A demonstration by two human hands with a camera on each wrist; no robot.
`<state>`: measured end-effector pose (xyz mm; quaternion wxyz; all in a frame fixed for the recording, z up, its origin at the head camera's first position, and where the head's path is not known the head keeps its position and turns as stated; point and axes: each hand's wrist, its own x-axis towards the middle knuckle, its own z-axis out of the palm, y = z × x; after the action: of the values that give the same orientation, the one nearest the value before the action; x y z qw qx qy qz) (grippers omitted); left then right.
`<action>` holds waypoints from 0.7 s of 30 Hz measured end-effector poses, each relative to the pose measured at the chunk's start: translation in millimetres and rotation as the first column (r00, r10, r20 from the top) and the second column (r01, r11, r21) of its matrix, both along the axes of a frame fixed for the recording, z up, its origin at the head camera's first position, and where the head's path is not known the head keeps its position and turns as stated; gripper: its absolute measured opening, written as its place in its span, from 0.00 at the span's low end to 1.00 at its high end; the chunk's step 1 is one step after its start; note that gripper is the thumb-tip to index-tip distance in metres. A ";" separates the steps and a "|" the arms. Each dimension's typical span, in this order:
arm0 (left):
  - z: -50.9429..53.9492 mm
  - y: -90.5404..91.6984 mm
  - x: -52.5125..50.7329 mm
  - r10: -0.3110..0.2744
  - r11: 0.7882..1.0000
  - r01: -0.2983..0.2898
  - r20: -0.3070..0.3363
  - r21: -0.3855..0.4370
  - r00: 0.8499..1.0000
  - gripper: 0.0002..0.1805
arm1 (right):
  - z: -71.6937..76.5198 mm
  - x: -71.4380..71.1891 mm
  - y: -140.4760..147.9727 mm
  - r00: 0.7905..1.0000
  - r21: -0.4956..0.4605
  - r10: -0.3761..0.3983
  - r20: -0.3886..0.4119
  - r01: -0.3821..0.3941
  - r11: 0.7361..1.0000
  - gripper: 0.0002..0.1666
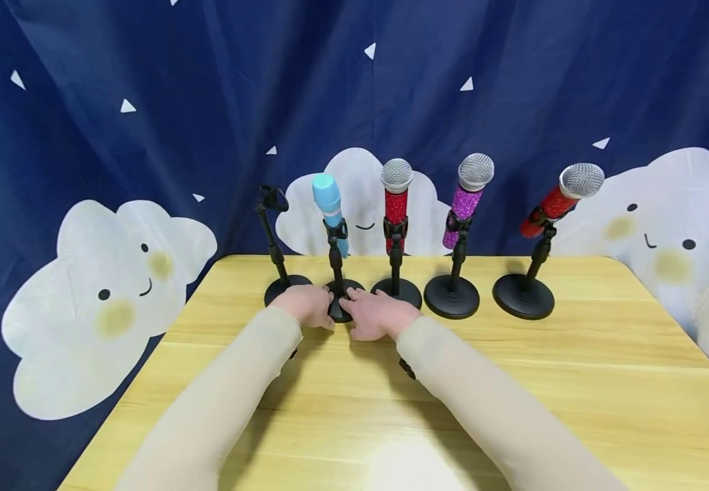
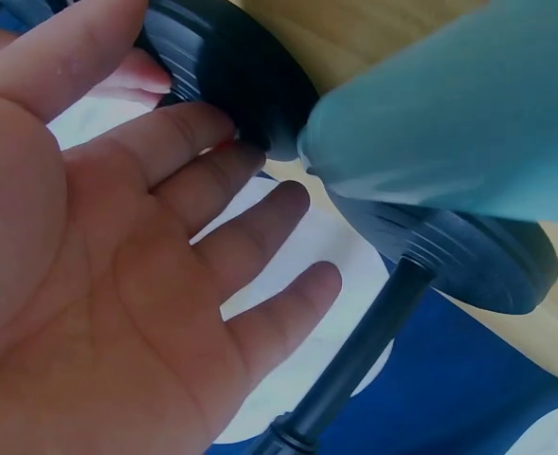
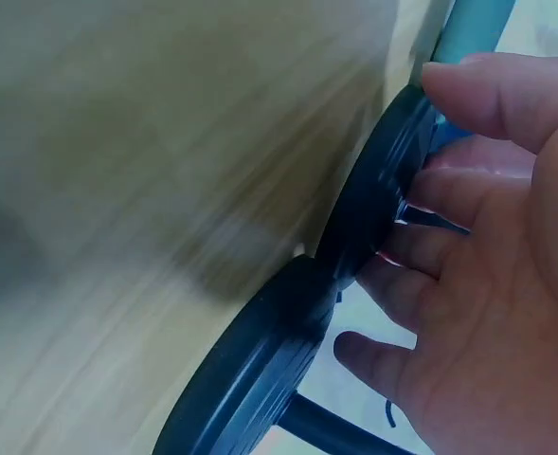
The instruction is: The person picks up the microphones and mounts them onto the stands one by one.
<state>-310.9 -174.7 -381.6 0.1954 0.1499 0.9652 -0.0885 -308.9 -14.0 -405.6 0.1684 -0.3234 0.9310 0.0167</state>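
Five black desk microphone stands with round bases form a row. Both hands are at the base (image 1: 339, 312) of the second stand from the left, which carries a light blue microphone (image 1: 327, 198). On its left side, my left hand (image 1: 308, 305) touches the rim, fingers extended and lightly bent in the left wrist view. From the right, my right hand (image 1: 377, 314) rests its fingers on the same base (image 3: 378, 185), its thumb near the edge. Left of them stands a stand with a vacant clip (image 1: 273, 198); to the right is a red glitter microphone (image 1: 396, 204).
Further right are a purple glitter microphone (image 1: 466, 202) and a tilted red one (image 1: 555, 207), each on a stand. The wooden table (image 1: 354, 409) ends at a dark blue curtain (image 1: 237, 102) with white clouds. A blurred blue-green shape (image 2: 459, 123) crosses the left wrist view.
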 end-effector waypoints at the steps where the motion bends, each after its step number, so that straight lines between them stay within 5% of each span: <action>1: 1.4 -0.1 -2.0 0.009 1.000 -0.009 0.013 0.010 1.000 0.40 | 0.5 -2.1 -0.1 1.000 -0.008 -0.008 0.014 0.008 1.000 0.44; 12: -2.1 -11.0 -4.6 0.089 0.985 -0.103 0.104 0.141 0.991 0.44 | 0.6 -14.0 9.6 0.993 -0.133 0.006 0.118 0.010 0.991 0.40; 21: -10.6 -23.1 2.0 0.081 0.956 -0.107 0.107 0.272 0.991 0.41 | -0.8 -5.2 5.2 0.999 -0.101 -0.022 0.034 0.025 0.995 0.39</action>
<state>-308.9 -197.8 -392.2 0.2219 0.1336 0.9638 0.0640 -314.1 -8.8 -406.4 0.1671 -0.3207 0.9315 -0.0379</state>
